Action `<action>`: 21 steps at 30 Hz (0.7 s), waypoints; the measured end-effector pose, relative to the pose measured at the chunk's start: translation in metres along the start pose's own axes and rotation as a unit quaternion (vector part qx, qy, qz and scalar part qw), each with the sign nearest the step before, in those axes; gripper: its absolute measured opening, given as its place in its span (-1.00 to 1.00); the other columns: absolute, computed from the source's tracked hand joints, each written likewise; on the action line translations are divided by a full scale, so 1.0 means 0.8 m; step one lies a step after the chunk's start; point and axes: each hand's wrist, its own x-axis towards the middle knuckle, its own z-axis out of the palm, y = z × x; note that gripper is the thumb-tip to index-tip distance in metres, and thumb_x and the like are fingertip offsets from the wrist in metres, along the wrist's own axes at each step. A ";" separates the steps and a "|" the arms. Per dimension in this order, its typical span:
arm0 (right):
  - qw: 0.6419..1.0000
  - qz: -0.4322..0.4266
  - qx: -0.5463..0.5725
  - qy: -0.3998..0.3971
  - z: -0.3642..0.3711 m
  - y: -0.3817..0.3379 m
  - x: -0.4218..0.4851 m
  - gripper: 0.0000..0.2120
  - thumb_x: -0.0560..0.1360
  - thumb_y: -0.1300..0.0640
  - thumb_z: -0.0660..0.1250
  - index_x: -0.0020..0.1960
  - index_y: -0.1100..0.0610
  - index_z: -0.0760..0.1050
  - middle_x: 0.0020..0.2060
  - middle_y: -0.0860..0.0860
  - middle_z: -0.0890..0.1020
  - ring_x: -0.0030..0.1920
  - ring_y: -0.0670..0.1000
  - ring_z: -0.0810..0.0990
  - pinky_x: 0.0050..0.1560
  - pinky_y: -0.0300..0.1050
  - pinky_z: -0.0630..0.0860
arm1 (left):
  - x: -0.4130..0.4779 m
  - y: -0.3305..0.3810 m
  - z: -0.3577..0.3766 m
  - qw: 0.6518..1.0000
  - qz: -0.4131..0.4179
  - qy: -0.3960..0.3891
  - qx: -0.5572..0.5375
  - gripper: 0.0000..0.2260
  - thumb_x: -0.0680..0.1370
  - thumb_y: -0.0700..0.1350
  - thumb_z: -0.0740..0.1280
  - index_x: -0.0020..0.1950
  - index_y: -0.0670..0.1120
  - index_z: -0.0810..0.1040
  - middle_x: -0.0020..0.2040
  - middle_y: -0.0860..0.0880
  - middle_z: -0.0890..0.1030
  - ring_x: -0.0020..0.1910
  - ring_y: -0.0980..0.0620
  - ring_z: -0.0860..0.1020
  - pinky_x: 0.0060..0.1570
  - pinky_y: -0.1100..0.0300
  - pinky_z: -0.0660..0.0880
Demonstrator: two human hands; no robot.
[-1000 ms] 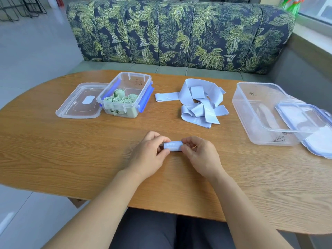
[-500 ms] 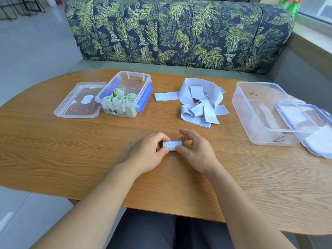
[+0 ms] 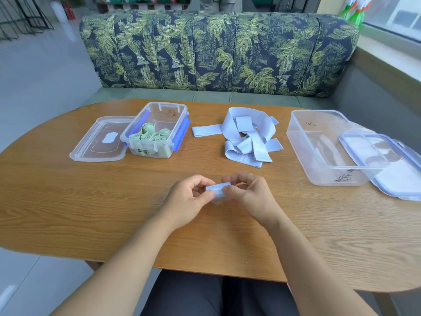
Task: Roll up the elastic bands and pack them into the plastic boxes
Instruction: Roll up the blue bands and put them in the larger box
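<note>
The left hand (image 3: 191,197) and right hand (image 3: 248,195) each pinch an end of 1 rolled pale-blue elastic band (image 3: 217,190) over the near middle of the wooden table (image 3: 91,213). Behind it, loose blue bands (image 3: 248,135) lie between a small plastic box (image 3: 180,133) of green rolls (image 3: 148,135) and a large clear box (image 3: 319,160).

Perhaps a lounge or café corner: palm-print sofa (image 3: 216,53), wooden table (image 3: 68,201), window (image 3: 391,17).

Table: oval wooden table (image 3: 91,213), light grain.
Far left: flat clear lid (image 3: 100,142) touching small clip-lock box (image 3: 168,114).
Far middle: heap of pale blue elastic bands (image 3: 246,137).
Right: large clear box (image 3: 330,176), blue-rimmed lid (image 3: 405,176) leaning on it.
</note>
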 end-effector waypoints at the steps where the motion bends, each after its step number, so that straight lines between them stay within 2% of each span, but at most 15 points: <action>1: 1.000 0.004 0.015 -0.002 -0.002 -0.004 -0.003 -0.93 0.47 0.29 0.38 -0.07 0.19 0.61 -0.22 0.07 0.64 -0.25 -0.04 0.58 -0.21 -0.15 0.57 | -0.002 0.004 0.000 1.000 0.001 -0.003 -0.011 -0.88 0.42 -0.07 0.41 -0.05 0.03 0.62 -0.10 -0.04 0.66 -0.15 0.02 0.58 -0.05 0.19 0.50; 5: 0.999 0.012 0.044 0.004 -0.013 -0.017 -0.015 -0.92 0.47 0.29 0.39 -0.10 0.14 0.62 -0.24 0.05 0.64 -0.27 -0.08 0.57 -0.25 -0.22 0.53 | -0.009 0.024 0.004 0.999 0.003 -0.016 -0.031 -0.80 0.38 0.00 0.38 -0.03 -0.01 0.62 -0.13 -0.05 0.64 -0.18 0.04 0.56 -0.05 0.07 0.53; 7: 0.999 0.007 0.046 0.013 -0.021 -0.024 -0.023 -0.91 0.46 0.30 0.39 -0.14 0.14 0.61 -0.27 0.02 0.64 -0.31 -0.12 0.55 -0.25 -0.22 0.52 | -0.013 0.036 0.009 0.999 0.012 -0.025 -0.037 -0.78 0.39 -0.03 0.37 0.02 -0.01 0.60 -0.10 0.03 0.64 -0.15 0.11 0.56 -0.04 0.11 0.53; 10: 0.999 0.002 0.036 0.031 -0.036 -0.034 -0.033 -0.94 0.45 0.30 0.40 -0.16 0.18 0.61 -0.29 0.06 0.63 -0.33 -0.06 0.51 -0.22 -0.13 0.50 | -0.021 0.052 0.021 0.998 0.019 -0.046 -0.032 -0.74 0.38 -0.08 0.39 0.06 0.04 0.57 -0.07 0.11 0.63 -0.13 0.18 0.56 -0.06 0.21 0.51; 11: 0.999 0.001 0.031 0.038 -0.041 -0.036 -0.037 -0.95 0.45 0.30 0.41 -0.16 0.19 0.61 -0.29 0.08 0.62 -0.33 -0.03 0.50 -0.22 -0.09 0.50 | -0.025 0.057 0.026 0.998 0.030 -0.046 -0.007 -0.72 0.37 -0.10 0.41 0.07 0.07 0.56 -0.04 0.14 0.62 -0.10 0.21 0.56 -0.04 0.24 0.49; 13: 0.998 0.005 0.023 0.055 -0.052 -0.039 -0.045 -0.96 0.43 0.29 0.41 -0.19 0.19 0.61 -0.30 0.08 0.62 -0.34 -0.01 0.49 -0.22 -0.06 0.49 | -0.030 0.064 0.040 0.990 0.079 -0.020 0.116 -0.63 0.36 -0.06 0.43 0.14 0.15 0.52 0.06 0.22 0.56 0.03 0.24 0.51 0.06 0.24 0.44; 16: 0.997 0.015 0.024 0.077 -0.063 -0.042 -0.058 -0.95 0.40 0.28 0.41 -0.23 0.20 0.62 -0.33 0.07 0.62 -0.35 -0.03 0.50 -0.26 -0.08 0.50 | -0.038 0.083 0.063 0.944 0.149 0.038 0.292 -0.57 0.41 -0.01 0.42 0.27 0.17 0.46 0.16 0.25 0.50 0.14 0.18 0.46 0.15 0.18 0.35; 18: 0.995 0.024 0.039 0.091 -0.069 -0.044 -0.064 -0.95 0.39 0.30 0.39 -0.24 0.21 0.62 -0.37 0.04 0.61 -0.38 -0.05 0.50 -0.32 -0.18 0.49 | -0.038 0.090 0.079 0.922 0.183 0.058 0.335 -0.61 0.46 -0.01 0.39 0.29 0.10 0.48 0.15 0.19 0.53 0.17 0.11 0.48 0.17 0.15 0.31; 21: 0.994 0.024 0.026 0.103 -0.078 -0.048 -0.071 -0.96 0.38 0.29 0.38 -0.21 0.21 0.61 -0.38 0.03 0.62 -0.40 -0.06 0.50 -0.30 -0.16 0.50 | -0.036 0.099 0.094 0.926 0.188 0.054 0.322 -0.68 0.52 -0.03 0.32 0.29 0.09 0.48 0.12 0.16 0.55 0.16 0.09 0.48 0.11 0.18 0.28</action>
